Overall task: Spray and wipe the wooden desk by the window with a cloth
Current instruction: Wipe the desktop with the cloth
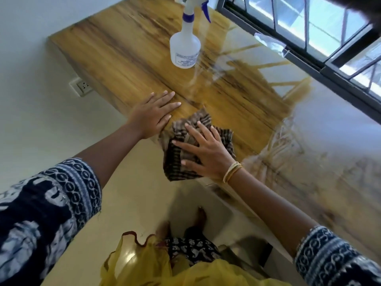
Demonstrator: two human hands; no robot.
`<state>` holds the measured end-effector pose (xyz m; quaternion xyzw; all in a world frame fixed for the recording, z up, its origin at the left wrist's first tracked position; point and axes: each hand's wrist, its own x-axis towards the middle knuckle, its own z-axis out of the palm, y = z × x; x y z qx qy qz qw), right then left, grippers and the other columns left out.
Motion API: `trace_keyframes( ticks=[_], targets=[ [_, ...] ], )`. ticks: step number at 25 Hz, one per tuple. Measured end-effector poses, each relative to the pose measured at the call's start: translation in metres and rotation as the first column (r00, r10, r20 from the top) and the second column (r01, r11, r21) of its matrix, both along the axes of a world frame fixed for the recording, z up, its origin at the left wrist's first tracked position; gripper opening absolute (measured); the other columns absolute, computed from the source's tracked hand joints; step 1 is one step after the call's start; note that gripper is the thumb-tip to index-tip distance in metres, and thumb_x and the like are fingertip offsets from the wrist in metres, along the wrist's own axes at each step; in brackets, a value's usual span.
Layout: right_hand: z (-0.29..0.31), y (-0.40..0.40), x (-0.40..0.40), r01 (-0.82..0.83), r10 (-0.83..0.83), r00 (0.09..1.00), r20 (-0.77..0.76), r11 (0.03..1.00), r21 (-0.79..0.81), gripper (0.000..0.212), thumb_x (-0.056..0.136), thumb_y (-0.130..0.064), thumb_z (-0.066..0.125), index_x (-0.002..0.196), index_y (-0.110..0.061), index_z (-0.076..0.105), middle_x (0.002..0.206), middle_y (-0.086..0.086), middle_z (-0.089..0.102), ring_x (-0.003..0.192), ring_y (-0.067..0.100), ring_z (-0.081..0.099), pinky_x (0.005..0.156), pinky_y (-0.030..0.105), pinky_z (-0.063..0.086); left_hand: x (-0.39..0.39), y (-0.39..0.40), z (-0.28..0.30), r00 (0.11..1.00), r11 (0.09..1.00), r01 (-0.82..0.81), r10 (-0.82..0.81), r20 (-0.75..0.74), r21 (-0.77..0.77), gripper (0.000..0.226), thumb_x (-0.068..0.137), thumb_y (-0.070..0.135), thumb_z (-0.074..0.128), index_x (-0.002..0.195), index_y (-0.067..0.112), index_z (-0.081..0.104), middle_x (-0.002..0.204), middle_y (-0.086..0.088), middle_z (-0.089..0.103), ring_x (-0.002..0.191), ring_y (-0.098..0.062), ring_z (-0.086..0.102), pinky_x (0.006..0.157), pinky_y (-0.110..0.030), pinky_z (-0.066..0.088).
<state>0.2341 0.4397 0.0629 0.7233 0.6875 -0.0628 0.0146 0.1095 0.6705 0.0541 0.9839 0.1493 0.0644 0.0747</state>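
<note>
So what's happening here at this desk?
A person is wiping a wooden desk by the window. The right hand presses flat on a checked cloth at the desk's near edge, part of the cloth hanging over it. The left hand rests flat on the wood beside it. A white spray bottle stands upright farther back, with no hand on it.

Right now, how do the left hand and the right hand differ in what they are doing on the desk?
The right hand presses flat on the checked cloth, fingers spread; the left hand lies flat on the bare desk, touching no cloth. The right hand sits nearer the desk's front edge, where the cloth overhangs; the left is further in, toward the spray bottle. The right wrist wears bangles; the left wrist is bare. Both are open, palms down.
</note>
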Motion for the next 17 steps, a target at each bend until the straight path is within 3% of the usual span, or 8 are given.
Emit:
trace_keyframes(
  ticks=[3,6,9,12,14,17],
  targets=[
    [-0.002,-0.011,0.049,-0.072,0.072,0.997,0.006,0.997,0.033,0.052,0.097,-0.067,0.029,0.148,-0.052,0.029,0.164,-0.002,0.019,0.15,0.031,0.016,0.119,0.052,0.012,0.033,-0.028,0.005,0.998,0.997,0.048,-0.046,0.042,-0.066,0.052,0.097,0.037,0.03,0.147,0.025,0.04,0.158,-0.002,0.031,0.146,-0.021,0.027,0.117,-0.045,0.024],
    [-0.002,-0.014,0.139,0.283,-0.283,0.959,0.0,0.958,0.048,0.059,0.092,-0.074,0.021,0.147,-0.053,0.03,0.164,-0.004,0.018,0.15,0.028,0.016,0.118,0.056,0.017,0.064,-0.051,0.004,0.998,0.992,0.035,-0.027,0.062,-0.121,0.05,0.099,0.036,0.039,0.149,0.026,0.037,0.159,0.001,0.028,0.147,-0.018,0.024,0.119,-0.043,0.021],
    [0.005,-0.024,0.238,0.608,-0.608,0.794,-0.013,0.794,0.018,0.069,0.087,-0.08,0.014,0.149,-0.052,0.026,0.165,-0.004,0.014,0.151,0.025,0.011,0.119,0.052,0.013,0.083,-0.064,-0.003,0.997,0.99,0.009,0.002,0.071,-0.144,0.052,0.099,0.036,0.045,0.15,0.028,0.035,0.16,0.003,0.026,0.148,-0.015,0.021,0.121,-0.041,0.018],
    [0.01,-0.019,0.265,0.758,-0.759,0.65,-0.026,0.651,-0.034,0.063,0.091,-0.076,0.018,0.15,-0.053,0.02,0.166,-0.002,0.007,0.151,0.027,0.005,0.12,0.053,0.01,0.112,-0.079,-0.003,0.993,0.983,-0.004,0.026,0.113,-0.185,0.052,0.1,0.034,0.045,0.15,0.027,0.035,0.16,0.001,0.026,0.148,-0.015,0.02,0.12,-0.041,0.016],
    [0.007,-0.026,0.244,0.672,-0.672,0.74,-0.03,0.74,0.001,0.062,0.09,-0.076,0.02,0.148,-0.054,0.026,0.165,0.001,0.011,0.15,0.034,0.009,0.118,0.058,0.011,0.141,-0.086,-0.003,0.991,0.979,-0.021,0.048,0.127,-0.205,0.05,0.1,0.031,0.042,0.149,0.026,0.036,0.159,0.0,0.028,0.148,-0.016,0.022,0.12,-0.042,0.017],
    [-0.001,-0.077,0.19,0.304,-0.305,0.952,-0.014,0.946,0.113,0.064,0.09,-0.077,0.026,0.143,-0.047,0.043,0.162,0.003,0.026,0.148,0.036,0.021,0.116,0.057,0.02,0.182,-0.091,-0.003,0.991,0.966,-0.061,0.089,0.102,-0.251,0.05,0.1,0.025,0.042,0.15,0.027,0.036,0.159,0.0,0.028,0.148,-0.017,0.022,0.12,-0.043,0.016]
  ],
)
